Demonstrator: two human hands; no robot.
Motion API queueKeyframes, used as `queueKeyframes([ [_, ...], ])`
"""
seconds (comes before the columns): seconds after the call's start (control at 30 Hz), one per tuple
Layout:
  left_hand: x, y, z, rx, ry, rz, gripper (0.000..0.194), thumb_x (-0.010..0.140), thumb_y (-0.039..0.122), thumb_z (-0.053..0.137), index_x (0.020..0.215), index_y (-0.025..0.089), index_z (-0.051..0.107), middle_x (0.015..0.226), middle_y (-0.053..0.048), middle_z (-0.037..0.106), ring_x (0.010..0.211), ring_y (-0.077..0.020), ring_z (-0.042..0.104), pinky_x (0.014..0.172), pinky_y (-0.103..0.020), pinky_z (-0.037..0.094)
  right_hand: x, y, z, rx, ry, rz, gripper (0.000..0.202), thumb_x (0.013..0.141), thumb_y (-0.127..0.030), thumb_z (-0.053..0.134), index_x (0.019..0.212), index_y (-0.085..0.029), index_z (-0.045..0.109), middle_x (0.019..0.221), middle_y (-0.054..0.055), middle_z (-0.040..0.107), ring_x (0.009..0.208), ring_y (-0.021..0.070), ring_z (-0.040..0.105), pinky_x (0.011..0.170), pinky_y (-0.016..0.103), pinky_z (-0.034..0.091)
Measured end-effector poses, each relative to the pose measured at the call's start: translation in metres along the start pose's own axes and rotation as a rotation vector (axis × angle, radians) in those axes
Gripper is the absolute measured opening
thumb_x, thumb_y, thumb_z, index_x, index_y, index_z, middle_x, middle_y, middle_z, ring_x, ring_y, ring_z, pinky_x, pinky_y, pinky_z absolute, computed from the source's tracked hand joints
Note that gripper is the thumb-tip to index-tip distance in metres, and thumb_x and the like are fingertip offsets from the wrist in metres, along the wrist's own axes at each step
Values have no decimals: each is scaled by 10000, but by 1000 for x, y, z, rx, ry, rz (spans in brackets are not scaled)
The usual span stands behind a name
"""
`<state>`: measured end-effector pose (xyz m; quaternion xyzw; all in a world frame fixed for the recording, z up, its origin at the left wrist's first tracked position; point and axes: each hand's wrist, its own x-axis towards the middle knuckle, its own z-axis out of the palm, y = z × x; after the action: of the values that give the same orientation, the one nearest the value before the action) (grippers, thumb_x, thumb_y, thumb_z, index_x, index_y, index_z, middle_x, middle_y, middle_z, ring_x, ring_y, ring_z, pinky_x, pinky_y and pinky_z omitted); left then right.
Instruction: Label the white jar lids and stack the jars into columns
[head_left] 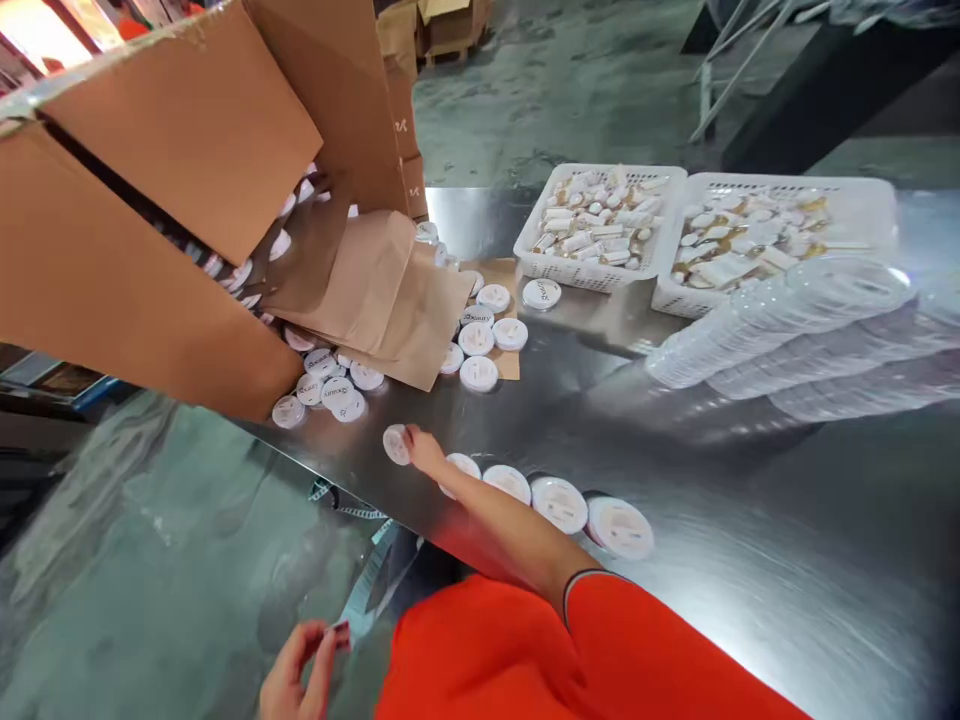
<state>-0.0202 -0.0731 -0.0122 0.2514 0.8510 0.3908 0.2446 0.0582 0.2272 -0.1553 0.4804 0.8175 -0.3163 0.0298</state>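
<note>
Right hand (426, 452): near-closed fingers edge-grip a round container (395, 445), likely sparing its top. Left hand (300, 672): closed pinch on a red piece (343, 636).

head-worn view — forward and down, fairly close

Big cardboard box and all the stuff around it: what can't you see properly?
All in the head view:
- Bottom of the cardboard box: hidden by its walls, flaps and paper sheets.
- Small red thing in the left hand: blurred and partly covered by fingers, so I can't tell what it is.
- Small print on the round tubs: too tiny and blurry.
- Far ends of the clear plastic stacks: cut off by the right edge.
</note>
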Motion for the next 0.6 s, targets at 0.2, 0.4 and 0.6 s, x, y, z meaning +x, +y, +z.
queueKeyframes([
  [0.2,8,5,7,-7,-53,45,410,713,641,635,741,234,674,744,-17,747,719,-199,698,701,-246,531,-9,19,-11,-25,99,163,359,975,-316,347,1248,-171,528,1232,164,570,1088,248,565,822,326,451],
  [0.4,14,5,7,6,-111,83,365,740,590,639,760,226,663,756,-18,745,738,-206,699,725,-257,517,-14,15,0,-151,113,-182,568,789,-231,608,1343,-233,485,1486,105,384,1234,306,399,912,402,404],
  [0.6,16,4,3,51,-140,92,344,765,567,623,784,227,665,787,-20,749,780,-202,698,746,-249,512,-24,-1,19,-252,89,-278,368,884,-196,479,1231,-136,586,1264,167,569,1072,285,491,874,417,393],
])
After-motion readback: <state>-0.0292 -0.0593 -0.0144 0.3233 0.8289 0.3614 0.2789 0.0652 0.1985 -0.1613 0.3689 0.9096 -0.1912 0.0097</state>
